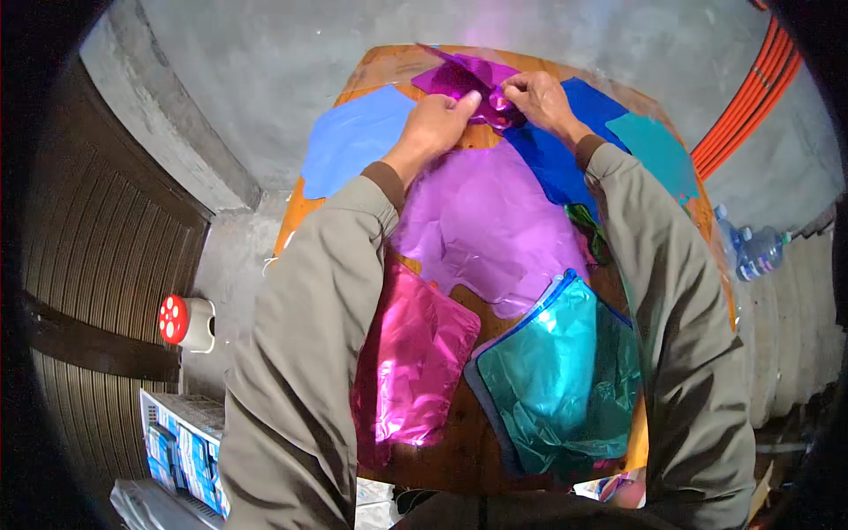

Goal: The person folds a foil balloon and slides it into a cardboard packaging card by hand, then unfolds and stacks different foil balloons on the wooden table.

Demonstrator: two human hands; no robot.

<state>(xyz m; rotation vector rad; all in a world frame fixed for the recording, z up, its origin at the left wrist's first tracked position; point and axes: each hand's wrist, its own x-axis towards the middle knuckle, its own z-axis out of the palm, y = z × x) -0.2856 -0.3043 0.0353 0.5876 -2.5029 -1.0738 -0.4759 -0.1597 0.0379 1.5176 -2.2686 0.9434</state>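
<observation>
At the far end of the table, my left hand [437, 126] grips the near edge of a shiny magenta-purple foil sheet [459, 78], thumb on top. My right hand [541, 102] pinches the same foil from the right, its fingertips closed on a crumpled part. Just nearer to me lies a large lilac foil sheet [495, 216], wrinkled and spread flat. A light blue sheet [355, 137] is left of my left hand. Under and beside my right wrist are a dark blue sheet [552, 168] and a teal sheet [655, 150].
On the wooden table [477, 442], a stack of pink foil [420, 353] and a stack of teal-green foil [565, 380] lie close to me. Dark green foil [587, 231] sits by my right forearm. A red-topped stool [187, 323], a crate [185, 450] and plastic bottles [761, 254] stand around.
</observation>
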